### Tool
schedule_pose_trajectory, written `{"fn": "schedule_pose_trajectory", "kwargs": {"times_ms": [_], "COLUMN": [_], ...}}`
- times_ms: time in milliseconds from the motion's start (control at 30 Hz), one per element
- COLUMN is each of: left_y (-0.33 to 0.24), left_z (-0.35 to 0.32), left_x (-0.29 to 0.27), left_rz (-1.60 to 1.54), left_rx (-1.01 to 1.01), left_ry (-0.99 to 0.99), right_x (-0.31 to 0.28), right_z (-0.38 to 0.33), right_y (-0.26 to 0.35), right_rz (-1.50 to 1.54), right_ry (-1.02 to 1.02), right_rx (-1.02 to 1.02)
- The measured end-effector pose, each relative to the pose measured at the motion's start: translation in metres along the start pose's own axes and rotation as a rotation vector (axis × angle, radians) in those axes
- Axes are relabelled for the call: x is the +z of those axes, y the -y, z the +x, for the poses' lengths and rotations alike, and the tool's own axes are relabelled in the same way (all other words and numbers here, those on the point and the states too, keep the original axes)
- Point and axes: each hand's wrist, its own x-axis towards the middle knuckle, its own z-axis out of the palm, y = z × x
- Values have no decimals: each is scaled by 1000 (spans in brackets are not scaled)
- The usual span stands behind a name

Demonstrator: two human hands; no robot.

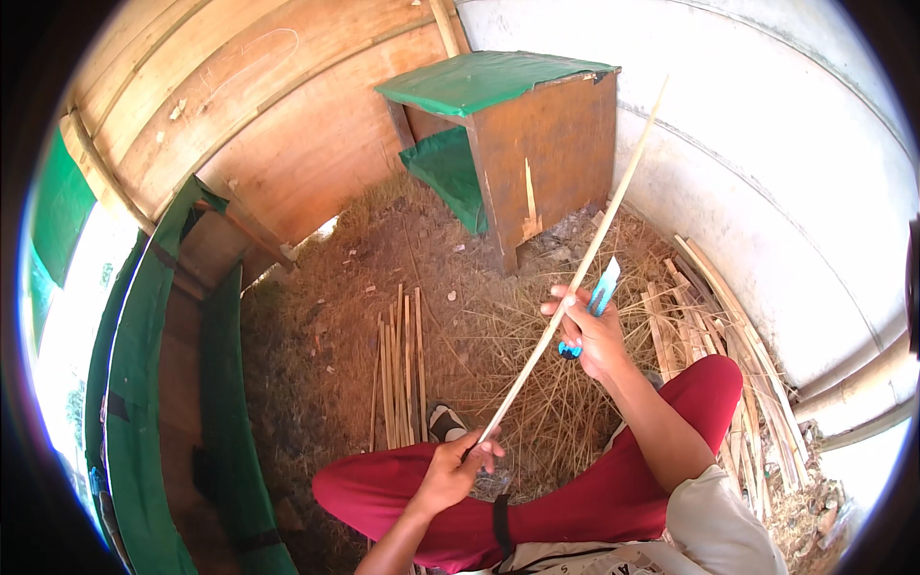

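A long, thin pale bamboo strip [539, 353] slants across the view from my lap up toward the far right. My left hand [455, 471] grips its lower end above my left leg. My right hand [590, 331] pinches the strip near its middle with thumb and fingers. That same hand also holds a blue utility knife [604, 291], its pale blade end pointing up and away, beside the strip. The knife's dark round end shows below my fingers. Part of the handle is hidden by my right hand.
Several cut strips [398, 359] lie on the dirt floor ahead of my left leg. Thin shavings [537, 412] are heaped between my legs. More split bamboo [757, 364] lies along the white wall [767, 144]. A green-topped wooden table [498, 81] stands ahead; a green-covered bench [225, 412] is at left.
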Motion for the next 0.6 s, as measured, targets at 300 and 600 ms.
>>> {"fn": "schedule_pose_trajectory", "kwargs": {"times_ms": [300, 600], "left_y": [15, 16], "left_z": [-10, -14], "left_x": [26, 37], "left_rz": [-113, -304], "left_rx": [-224, -463], "left_ry": [-70, -89], "right_x": [8, -14], "right_z": [-14, -51], "right_y": [-29, -20], "right_rz": [-589, -1591], "right_ry": [-314, 223], "right_rx": [-188, -261]}}
